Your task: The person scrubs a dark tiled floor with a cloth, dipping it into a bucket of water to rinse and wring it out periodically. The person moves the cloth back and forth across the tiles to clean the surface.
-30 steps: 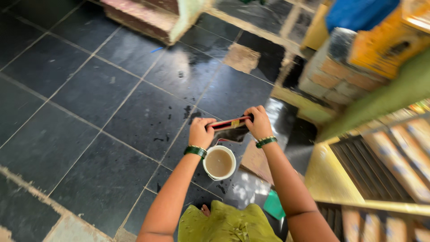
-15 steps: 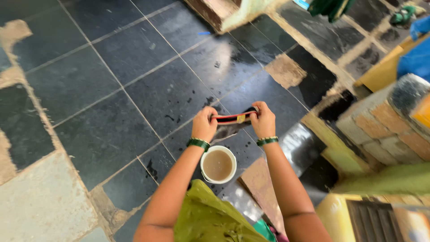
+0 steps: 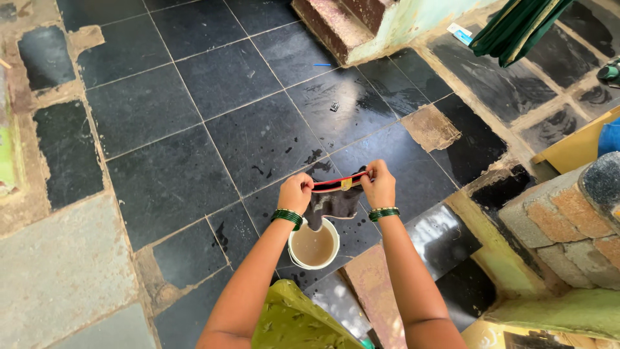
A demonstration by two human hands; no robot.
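Fingers of both hands pinch the red-edged band of a dark wet cloth, left hand and right hand at opposite ends. Since the earlier frame the cloth hangs lower and fuller, draping over the white bucket of murky water. Both arms extend forward, wrists level, above the dark tiled floor.

Black cloth with a red band; white bucket of brown water; green bangles; dark slate floor.
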